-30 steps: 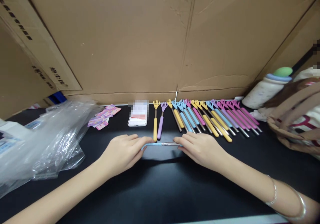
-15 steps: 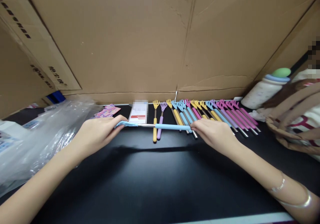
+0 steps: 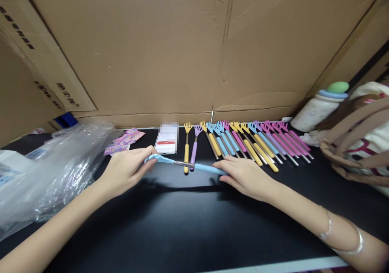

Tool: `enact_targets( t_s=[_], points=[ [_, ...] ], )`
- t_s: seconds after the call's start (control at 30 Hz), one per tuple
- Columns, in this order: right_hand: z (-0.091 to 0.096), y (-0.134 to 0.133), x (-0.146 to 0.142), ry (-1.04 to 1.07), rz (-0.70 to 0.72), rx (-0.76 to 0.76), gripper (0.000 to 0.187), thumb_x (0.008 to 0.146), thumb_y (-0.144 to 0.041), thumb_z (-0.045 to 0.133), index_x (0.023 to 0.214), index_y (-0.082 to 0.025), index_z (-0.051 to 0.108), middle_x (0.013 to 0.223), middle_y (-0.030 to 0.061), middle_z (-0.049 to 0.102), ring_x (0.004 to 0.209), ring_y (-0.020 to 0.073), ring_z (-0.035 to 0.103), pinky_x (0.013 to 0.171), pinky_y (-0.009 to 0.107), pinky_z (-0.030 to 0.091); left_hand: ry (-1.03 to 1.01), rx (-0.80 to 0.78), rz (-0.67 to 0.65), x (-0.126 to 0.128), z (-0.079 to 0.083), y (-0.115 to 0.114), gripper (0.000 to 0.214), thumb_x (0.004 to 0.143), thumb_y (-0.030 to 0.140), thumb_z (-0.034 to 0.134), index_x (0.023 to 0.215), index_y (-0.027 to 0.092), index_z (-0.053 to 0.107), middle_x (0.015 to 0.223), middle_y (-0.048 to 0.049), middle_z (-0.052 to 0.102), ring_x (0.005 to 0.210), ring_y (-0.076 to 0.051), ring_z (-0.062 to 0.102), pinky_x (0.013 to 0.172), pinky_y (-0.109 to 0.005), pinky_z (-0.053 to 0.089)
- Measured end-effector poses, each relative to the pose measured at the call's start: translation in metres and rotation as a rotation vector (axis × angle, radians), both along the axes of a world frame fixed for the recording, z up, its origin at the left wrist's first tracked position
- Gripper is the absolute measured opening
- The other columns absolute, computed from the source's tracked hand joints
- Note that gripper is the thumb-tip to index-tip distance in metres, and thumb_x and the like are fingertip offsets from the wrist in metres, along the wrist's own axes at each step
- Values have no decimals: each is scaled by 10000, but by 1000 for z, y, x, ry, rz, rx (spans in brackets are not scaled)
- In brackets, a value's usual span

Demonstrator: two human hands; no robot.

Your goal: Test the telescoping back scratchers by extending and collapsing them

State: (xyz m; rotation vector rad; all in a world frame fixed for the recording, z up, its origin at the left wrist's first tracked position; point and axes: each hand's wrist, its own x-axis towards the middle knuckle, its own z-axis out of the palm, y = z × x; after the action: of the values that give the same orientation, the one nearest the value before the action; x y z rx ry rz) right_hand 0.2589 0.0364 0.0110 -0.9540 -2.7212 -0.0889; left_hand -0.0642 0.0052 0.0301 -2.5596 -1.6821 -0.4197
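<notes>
A light blue back scratcher [image 3: 209,168] is held level above the black table, its metal rod showing between claw head and handle. My left hand [image 3: 129,168] pinches the claw end. Around the far end of the handle, my right hand [image 3: 243,175] is closed. Behind it lie a yellow back scratcher [image 3: 186,153] and a purple back scratcher [image 3: 193,151], side by side with claws toward the cardboard. To their right, several more back scratchers [image 3: 243,143] in yellow, blue, pink and purple form a slanted row.
Clear plastic bags [image 3: 67,171] cover the left side. Near them are pink and purple cards [image 3: 125,140] and a phone [image 3: 166,141] with a lit screen. A white bottle [image 3: 316,110] and a beige bag [image 3: 346,155] stand at right. Cardboard [image 3: 152,62] walls the back.
My right hand has shifted left and slightly down along the handle. The back scratcher has dropped a little and now tilts down to the right. My left hand still grips the claw end.
</notes>
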Motion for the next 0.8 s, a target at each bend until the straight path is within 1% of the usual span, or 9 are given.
enact_targets(
  t_s=[0.13,0.23,0.37,0.47,0.53,0.6,0.7,0.8],
  points=[
    [-5,-4,-4,4,-20,-72,247,876,-291,426,1090,-199,509,859,26,636,749,136,601,658,233,413,-44,-58,-11,5,-4,1,309,914,384,269,873,215,525,691,25,607,615,-126,553,548,-215,313],
    [-5,-3,-2,28,-34,-80,249,893,-271,390,1110,-211,496,814,5,648,659,116,596,611,218,394,-55,-82,-2,7,-6,2,300,913,400,277,943,231,522,716,29,608,624,-129,558,551,-216,329],
    [1,6,7,122,-102,-102,264,901,-311,372,1128,-231,480,724,-19,618,570,102,550,568,207,360,-87,-59,35,3,-9,7,322,895,452,314,1061,240,490,906,-5,618,792,-164,582,657,-252,406],
    [7,15,18,247,-181,-149,312,899,-363,368,1170,-230,447,687,-23,588,526,94,504,536,199,335,-79,-24,36,0,-13,9,306,890,435,339,1079,258,503,1033,-15,593,909,-177,573,741,-288,441],
    [12,20,25,300,-229,-189,347,902,-380,352,1205,-231,431,647,-30,554,517,91,479,527,198,323,-59,6,-25,1,-16,9,282,893,384,354,1101,275,510,1106,-11,569,965,-170,558,795,-297,449],
    [16,24,31,319,-259,-266,342,914,-378,309,1187,-236,459,597,-41,503,496,83,454,519,196,315,-28,42,-117,6,-21,8,280,901,311,348,1120,276,518,1141,-10,562,1041,-169,522,863,-307,437],
    [20,24,34,351,-290,-432,340,922,-367,259,1110,-220,502,566,-51,453,438,68,411,489,195,312,25,68,-254,17,-27,4,306,900,235,345,1141,283,528,1177,5,563,1168,-182,430,967,-345,387],
    [21,21,34,363,-292,-595,338,918,-366,260,1127,-205,473,551,-64,426,413,64,389,487,200,334,60,70,-342,27,-33,1,341,891,221,383,1207,291,491,1265,9,510,1239,-204,359,1021,-395,345]
  ],
)
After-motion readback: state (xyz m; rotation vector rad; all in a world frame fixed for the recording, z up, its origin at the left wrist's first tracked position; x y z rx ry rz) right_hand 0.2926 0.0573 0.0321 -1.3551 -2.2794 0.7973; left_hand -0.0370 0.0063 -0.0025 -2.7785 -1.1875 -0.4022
